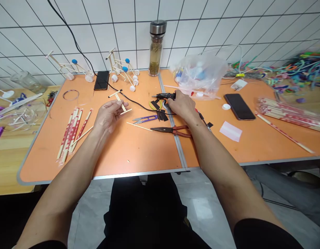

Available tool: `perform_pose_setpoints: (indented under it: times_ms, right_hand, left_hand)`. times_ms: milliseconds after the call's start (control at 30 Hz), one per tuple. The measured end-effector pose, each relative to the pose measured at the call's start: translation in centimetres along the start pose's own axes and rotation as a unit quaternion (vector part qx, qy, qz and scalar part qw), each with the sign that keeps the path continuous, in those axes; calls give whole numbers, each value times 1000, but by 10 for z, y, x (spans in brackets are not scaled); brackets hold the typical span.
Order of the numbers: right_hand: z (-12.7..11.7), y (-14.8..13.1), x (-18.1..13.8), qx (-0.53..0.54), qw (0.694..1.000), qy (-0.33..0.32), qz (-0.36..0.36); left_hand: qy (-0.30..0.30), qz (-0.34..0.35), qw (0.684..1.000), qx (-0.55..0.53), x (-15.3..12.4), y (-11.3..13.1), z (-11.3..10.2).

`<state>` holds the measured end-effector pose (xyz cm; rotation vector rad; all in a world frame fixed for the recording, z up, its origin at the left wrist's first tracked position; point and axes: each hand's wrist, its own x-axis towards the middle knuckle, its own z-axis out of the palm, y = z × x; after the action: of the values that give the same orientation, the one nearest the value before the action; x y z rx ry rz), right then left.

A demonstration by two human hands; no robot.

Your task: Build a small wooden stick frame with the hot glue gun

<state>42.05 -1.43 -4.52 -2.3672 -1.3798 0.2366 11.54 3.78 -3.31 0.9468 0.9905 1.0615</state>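
Note:
My left hand (109, 114) is closed on a small frame of glued wooden sticks (120, 100), held just above the orange table (139, 148). My right hand (182, 105) is wrapped around a black glue gun (163, 95) near the seam between the two tabletops, its nozzle pointing left. A loose stick (139, 126), purple thread snips (145, 119) and red-handled pliers (172, 130) lie between my hands.
Wrapped chopsticks (71, 133) lie at the left. Two stick models (122, 69) and a dark phone (101, 80) stand near the wall, with a glass bottle (156, 48). A plastic bag (201, 72), another phone (239, 106), pink paper (230, 131) and more chopstick packs (290, 112) are on the right.

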Motion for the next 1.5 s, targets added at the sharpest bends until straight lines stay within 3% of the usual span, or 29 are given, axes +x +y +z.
perform_pose_setpoints:
  times_ms: [433, 700, 833, 1067, 1500]
  right_hand:
    - [1, 2, 5, 54, 998, 27, 18]
    - [-4, -8, -4, 85, 995, 30, -38]
    - [-7, -18, -12, 101, 992, 34, -75]
    - [-14, -33, -26, 122, 988, 30, -91]
    - [-18, -32, -27, 137, 985, 13, -100]
  left_hand:
    - [2, -9, 1000, -10, -5, 3, 5]
    - [-19, -2, 1000, -8, 3, -4, 3]
    - [-59, 13, 998, -16, 10, -12, 18]
    - [-152, 98, 983, -7, 29, -26, 55]
    - [-122, 89, 988, 1, 44, -39, 69]
